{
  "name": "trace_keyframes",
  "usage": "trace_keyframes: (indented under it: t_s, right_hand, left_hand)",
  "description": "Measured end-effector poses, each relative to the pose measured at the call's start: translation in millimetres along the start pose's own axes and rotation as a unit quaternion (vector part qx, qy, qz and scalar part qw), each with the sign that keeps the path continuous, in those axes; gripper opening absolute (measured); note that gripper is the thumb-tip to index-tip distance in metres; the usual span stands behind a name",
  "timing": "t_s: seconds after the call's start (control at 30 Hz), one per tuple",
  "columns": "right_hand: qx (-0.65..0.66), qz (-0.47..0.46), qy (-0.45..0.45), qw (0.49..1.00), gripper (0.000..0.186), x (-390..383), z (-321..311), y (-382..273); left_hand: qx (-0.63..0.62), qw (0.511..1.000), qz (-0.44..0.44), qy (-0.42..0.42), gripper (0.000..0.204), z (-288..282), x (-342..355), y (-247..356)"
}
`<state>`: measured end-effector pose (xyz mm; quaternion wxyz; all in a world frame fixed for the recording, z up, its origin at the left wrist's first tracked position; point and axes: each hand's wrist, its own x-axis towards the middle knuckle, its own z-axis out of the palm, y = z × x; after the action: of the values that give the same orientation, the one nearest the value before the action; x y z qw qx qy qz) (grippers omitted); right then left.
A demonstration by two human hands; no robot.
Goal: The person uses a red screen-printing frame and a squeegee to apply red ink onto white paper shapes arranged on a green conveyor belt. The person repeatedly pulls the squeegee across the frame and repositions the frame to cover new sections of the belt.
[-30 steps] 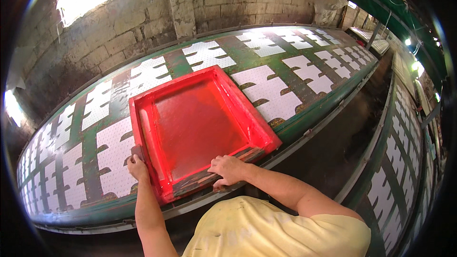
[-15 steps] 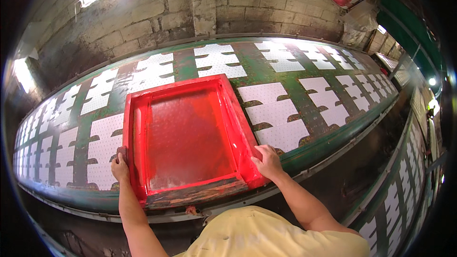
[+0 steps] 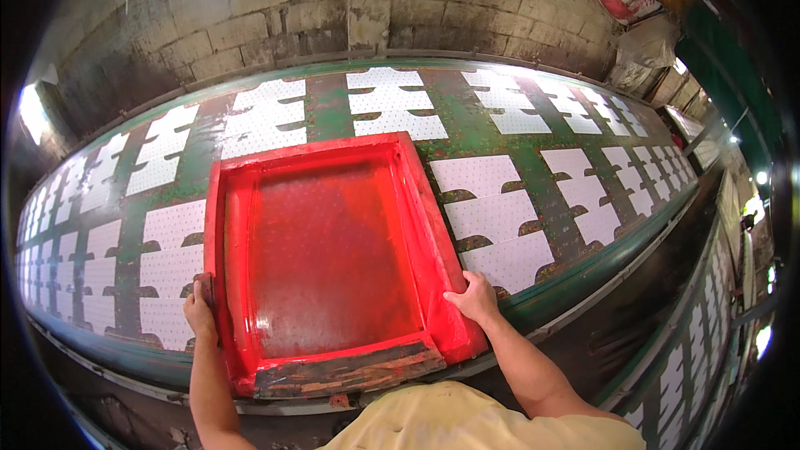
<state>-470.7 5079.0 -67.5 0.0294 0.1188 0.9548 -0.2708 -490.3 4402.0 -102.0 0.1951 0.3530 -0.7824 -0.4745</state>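
A red-coated screen frame (image 3: pixel 325 258) with a dark red mesh and a worn near bar lies on the long green table (image 3: pixel 325 108). My left hand (image 3: pixel 200 312) is closed on its left side, at a small dark piece on the rail. My right hand (image 3: pixel 473 296) grips the frame's right side near the lower corner. Flat white cut fabric pieces with tiny dots (image 3: pixel 492 217) are laid in two rows along the table, on both sides of the frame; the part under the frame is hidden.
A block wall (image 3: pixel 308 12) with bright window openings runs behind the table. A second table with white pieces (image 3: pixel 692 350) stands to the right, beyond a dark gap (image 3: pixel 617 283). A metal rail runs along my table's near edge; hanging sheets are at the upper right.
My right hand has moved from the near bar to the frame's right side. The frame sits straighter and slightly left and lower in view, with both hands on it. The view has turned slightly.
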Motion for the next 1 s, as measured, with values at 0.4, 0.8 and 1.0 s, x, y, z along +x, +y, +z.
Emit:
trace_keyframes:
  t_s: [0.4,0.8,1.0]
  right_hand:
    - [-0.007,0.001,-0.021,1.000,0.072,-0.6,-41.2,-34.6]
    - [0.012,0.000,0.054,0.998,0.064,45.0,-97.6,37.1]
    - [0.028,0.003,0.080,0.996,0.059,76.7,-141.4,135.6]
  left_hand:
    - [-0.150,0.986,-0.044,-0.057,0.052,-4.7,-12.7,21.7]
    - [-0.257,0.958,-0.076,-0.099,0.056,51.2,-67.6,84.9]
    - [-0.248,0.964,-0.054,-0.083,0.051,131.2,-144.2,118.4]
